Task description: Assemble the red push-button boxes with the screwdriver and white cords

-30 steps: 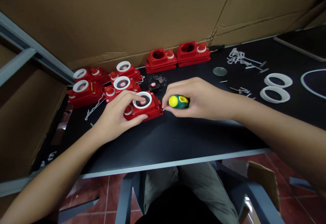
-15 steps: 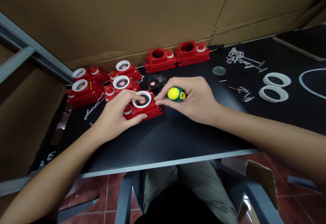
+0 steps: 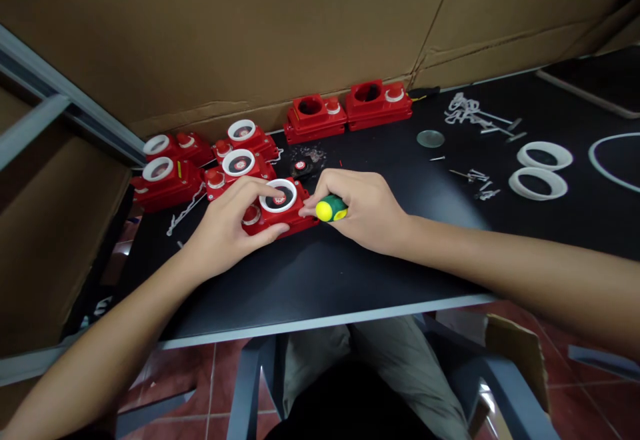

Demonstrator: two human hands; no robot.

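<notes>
Under my left hand [image 3: 233, 223] lies a red box-shaped housing [image 3: 300, 217] with a white ring [image 3: 294, 195] round a dark disc. My left fingers grip the housing, the index finger on the disc and the thumb along the near side. My right hand [image 3: 363, 210] is closed round a green and yellow screwdriver handle [image 3: 331, 209], its fingertips at the housing's right end. The screwdriver's shaft and tip are hidden. Just behind the housing sits a small black piece with a red and white centre [image 3: 301, 166], among loose crumbs.
Several similar red housings [image 3: 185, 187] stand behind and to the left; two red housings without rings [image 3: 379, 112] are against the cardboard wall [image 3: 280, 33]. To the right lie a clear round disc [image 3: 431, 139], loose screws [image 3: 477, 176], white rings [image 3: 538, 183] and small metal T-bars with white cord [image 3: 493, 122].
My right hand has shifted left and toward me, and the screwdriver handle now tilts differently, nearer the housing. A small red bit now shows on the table behind it. My left hand stays put.
</notes>
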